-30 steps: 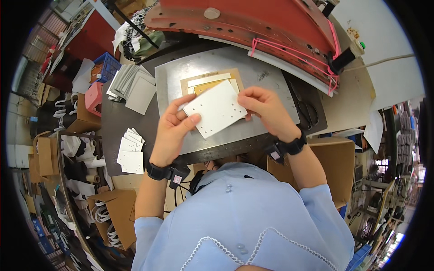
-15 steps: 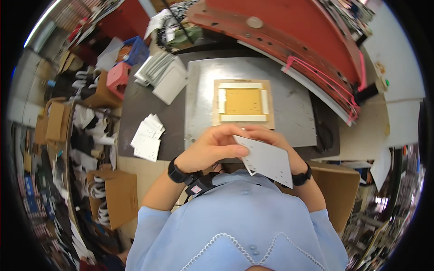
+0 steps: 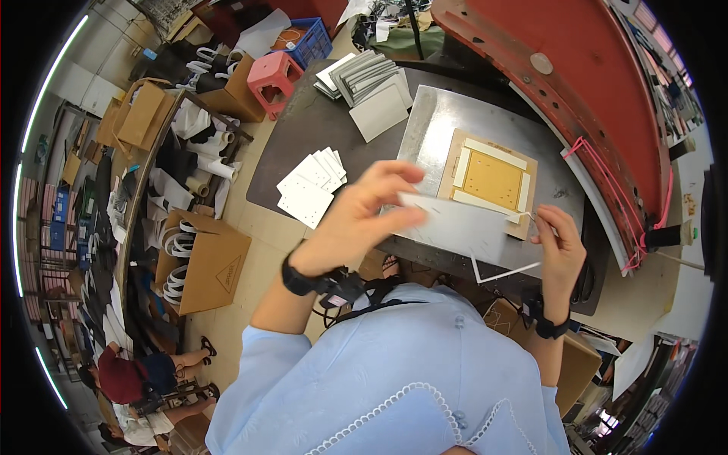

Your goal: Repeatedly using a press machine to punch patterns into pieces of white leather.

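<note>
My left hand (image 3: 368, 212) holds a flat pale grey card (image 3: 459, 230) by its left end, between thumb and fingers; motion smears both a little. Off to the right, the fingers of my right hand (image 3: 560, 236) pinch a thin white bent strip (image 3: 509, 274), an angular offcut like part of a narrow frame. It dangles below and beside the card's right end. Beyond the card, a yellow plate with white strips round it (image 3: 493, 180) lies on a brown board (image 3: 455, 148) on the metal sheet (image 3: 425, 114). White cards with small holes (image 3: 307, 199) lie fanned out left of my left hand.
A stack of grey cards (image 3: 379, 106) lies at the table's far side. A large red machine arm (image 3: 546, 53) with pink cord hangs over the right. On the left are a pink stool (image 3: 273, 80), a blue crate (image 3: 311, 44), a cardboard box (image 3: 208, 269) and people farther off.
My hands have moved apart, the right one going rightward with the thin white strip now away from the card. The view has turned, shifting the table toward the right.
</note>
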Tool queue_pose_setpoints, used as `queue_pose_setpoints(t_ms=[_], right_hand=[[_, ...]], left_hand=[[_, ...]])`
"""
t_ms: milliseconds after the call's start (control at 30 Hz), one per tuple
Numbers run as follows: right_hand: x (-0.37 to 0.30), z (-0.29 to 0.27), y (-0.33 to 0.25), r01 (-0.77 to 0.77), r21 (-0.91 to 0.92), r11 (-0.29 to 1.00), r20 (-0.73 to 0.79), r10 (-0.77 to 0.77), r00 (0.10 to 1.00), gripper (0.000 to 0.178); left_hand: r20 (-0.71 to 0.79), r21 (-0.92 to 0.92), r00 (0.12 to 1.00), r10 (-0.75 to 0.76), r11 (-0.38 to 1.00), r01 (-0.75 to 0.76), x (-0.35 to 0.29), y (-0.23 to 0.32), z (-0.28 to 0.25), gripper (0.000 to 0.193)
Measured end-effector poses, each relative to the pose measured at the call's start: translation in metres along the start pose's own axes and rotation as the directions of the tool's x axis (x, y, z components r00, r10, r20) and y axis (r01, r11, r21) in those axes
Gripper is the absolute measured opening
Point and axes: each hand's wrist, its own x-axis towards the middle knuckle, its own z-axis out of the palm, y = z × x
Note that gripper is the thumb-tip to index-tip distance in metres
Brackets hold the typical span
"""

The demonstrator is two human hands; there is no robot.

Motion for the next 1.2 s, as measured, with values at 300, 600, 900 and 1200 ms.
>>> queue_pose_setpoints(t_ms=[300, 600, 900, 1200], right_hand=[[-0.083, -0.165, 0.041, -0.487, -0.19, 0.853, 0.118, 0.512, 0.851, 0.012], [-0.185, -0.24, 0.129, -0.458, -0.771, 0.443, -0.146, 0.576, 0.804, 0.03], [-0.068, -0.095, -0.027, -0.204, -0.481, 0.853, 0.306, 0.381, 0.872, 0.032], [0.018, -0.003, -0.087, 0.332, -0.134, 0.934, 0.802, -0.094, 0.59, 0.028]], left_hand=[[-0.252, 0.188, 0.913, -0.321, 0.909, 0.371, -0.06, -0.039, -0.169, 0.027], [-0.426, 0.788, 0.9, 0.091, 0.526, 0.32, -0.067, -0.117, -0.187, 0.049], [-0.095, 0.931, 0.993, -0.065, 0.348, 0.112, -0.062, -0.09, -0.172, 0.118], [-0.098, 0.902, 0.995, -0.027, 0.419, 0.1, -0.057, -0.116, -0.183, 0.117]])
